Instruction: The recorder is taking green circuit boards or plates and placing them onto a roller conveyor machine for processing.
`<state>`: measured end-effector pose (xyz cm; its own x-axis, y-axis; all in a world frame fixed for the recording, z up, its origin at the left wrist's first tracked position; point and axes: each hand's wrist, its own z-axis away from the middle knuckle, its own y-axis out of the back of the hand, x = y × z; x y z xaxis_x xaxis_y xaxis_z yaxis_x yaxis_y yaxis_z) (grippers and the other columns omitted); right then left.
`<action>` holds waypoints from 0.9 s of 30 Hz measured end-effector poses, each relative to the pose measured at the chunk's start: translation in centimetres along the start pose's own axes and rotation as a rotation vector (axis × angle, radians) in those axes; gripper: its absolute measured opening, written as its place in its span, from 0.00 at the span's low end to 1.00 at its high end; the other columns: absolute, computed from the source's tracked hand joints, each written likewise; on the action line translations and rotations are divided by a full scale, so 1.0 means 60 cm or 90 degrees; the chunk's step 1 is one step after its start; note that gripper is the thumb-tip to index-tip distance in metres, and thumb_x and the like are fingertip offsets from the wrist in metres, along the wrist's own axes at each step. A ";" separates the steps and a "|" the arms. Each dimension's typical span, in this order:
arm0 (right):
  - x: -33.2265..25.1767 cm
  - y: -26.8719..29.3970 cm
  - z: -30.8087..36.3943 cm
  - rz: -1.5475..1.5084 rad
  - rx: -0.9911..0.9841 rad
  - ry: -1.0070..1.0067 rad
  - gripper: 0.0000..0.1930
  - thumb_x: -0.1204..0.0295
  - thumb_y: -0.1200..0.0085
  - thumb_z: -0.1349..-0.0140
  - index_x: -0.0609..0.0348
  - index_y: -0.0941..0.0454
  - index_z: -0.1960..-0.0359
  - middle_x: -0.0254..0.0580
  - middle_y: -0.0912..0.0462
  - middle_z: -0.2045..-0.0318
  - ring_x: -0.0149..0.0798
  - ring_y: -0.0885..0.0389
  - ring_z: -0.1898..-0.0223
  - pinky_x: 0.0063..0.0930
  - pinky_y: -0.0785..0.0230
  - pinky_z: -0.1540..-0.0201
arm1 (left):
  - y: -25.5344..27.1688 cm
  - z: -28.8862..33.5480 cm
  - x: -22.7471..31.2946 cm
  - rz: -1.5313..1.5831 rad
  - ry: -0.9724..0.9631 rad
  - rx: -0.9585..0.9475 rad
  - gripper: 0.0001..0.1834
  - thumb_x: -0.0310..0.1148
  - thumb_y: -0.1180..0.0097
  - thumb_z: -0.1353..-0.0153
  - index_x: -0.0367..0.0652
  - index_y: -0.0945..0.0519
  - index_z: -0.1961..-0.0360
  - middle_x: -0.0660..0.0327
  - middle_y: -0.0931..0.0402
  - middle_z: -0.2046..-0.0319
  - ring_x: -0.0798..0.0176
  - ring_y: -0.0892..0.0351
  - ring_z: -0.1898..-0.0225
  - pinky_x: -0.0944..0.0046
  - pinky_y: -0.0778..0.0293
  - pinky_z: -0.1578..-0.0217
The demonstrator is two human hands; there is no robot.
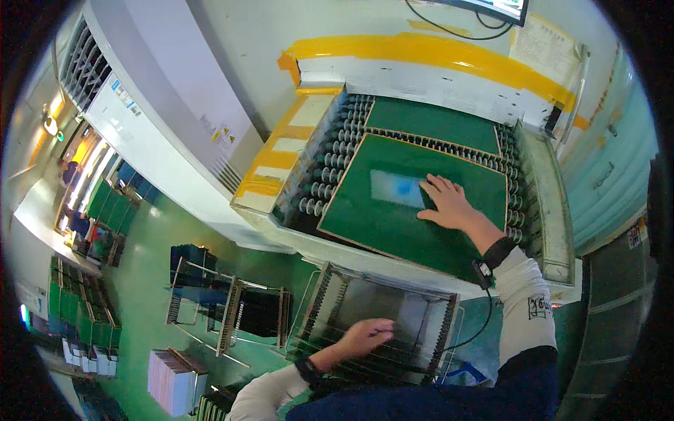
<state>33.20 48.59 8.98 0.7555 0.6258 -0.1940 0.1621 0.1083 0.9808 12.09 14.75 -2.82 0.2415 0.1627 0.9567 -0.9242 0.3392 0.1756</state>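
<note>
My right hand (451,206) lies spread on a large green panel (372,214), just right of a bright bluish-white reflection on its surface. That panel rests on a roller conveyor (324,189) with rows of small wheels. A second green panel (428,126) sits behind it, farther into the machine. Lower down, my left hand (364,338) hovers over a slotted rack (449,312) in front of the conveyor, its fingers loosely bent and slightly blurred. Nothing shows in that hand.
Yellow tape (421,45) runs along the machine's back edge. A white cabinet (168,133) stands at the left. More metal racks (232,316) and a stack of pale panels (175,382) occupy the green floor. A black cable (477,333) hangs from my right wrist.
</note>
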 end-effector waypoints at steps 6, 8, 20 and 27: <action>0.025 0.002 -0.019 -0.007 0.001 0.021 0.46 0.40 0.40 0.44 0.48 0.40 0.28 0.49 0.45 0.26 0.57 0.48 0.26 0.65 0.52 0.30 | 0.116 0.143 -0.035 -0.456 -0.032 0.404 0.33 0.39 0.29 0.47 0.43 0.25 0.40 0.51 0.25 0.43 0.45 0.28 0.42 0.48 0.34 0.40; 0.023 0.010 -0.020 -0.005 -0.013 0.016 0.45 0.41 0.41 0.43 0.47 0.40 0.28 0.48 0.46 0.25 0.56 0.49 0.25 0.64 0.52 0.30 | 0.120 0.179 -0.042 -0.509 0.027 0.483 0.37 0.41 0.29 0.48 0.42 0.27 0.38 0.49 0.29 0.40 0.44 0.32 0.40 0.46 0.38 0.39; 0.013 0.002 -0.020 0.065 0.015 0.045 0.36 0.53 0.38 0.42 0.52 0.32 0.33 0.49 0.38 0.29 0.54 0.40 0.29 0.58 0.46 0.31 | 0.074 0.198 -0.085 -0.527 0.197 0.575 0.46 0.53 0.35 0.43 0.41 0.37 0.30 0.49 0.29 0.40 0.45 0.31 0.39 0.49 0.38 0.38; -0.230 -0.008 0.125 -0.285 -0.044 0.292 0.25 0.66 0.34 0.45 0.59 0.22 0.44 0.52 0.24 0.40 0.53 0.28 0.37 0.44 0.39 0.33 | 0.071 0.207 -0.096 -0.503 0.218 0.609 0.45 0.52 0.33 0.44 0.43 0.37 0.31 0.50 0.28 0.41 0.45 0.28 0.42 0.48 0.34 0.41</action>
<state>27.46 34.10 11.06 0.2736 0.7736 -0.5716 0.3462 0.4753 0.8089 3.08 3.74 -4.71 0.7493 0.4998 0.4344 -0.3056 -0.3209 0.8965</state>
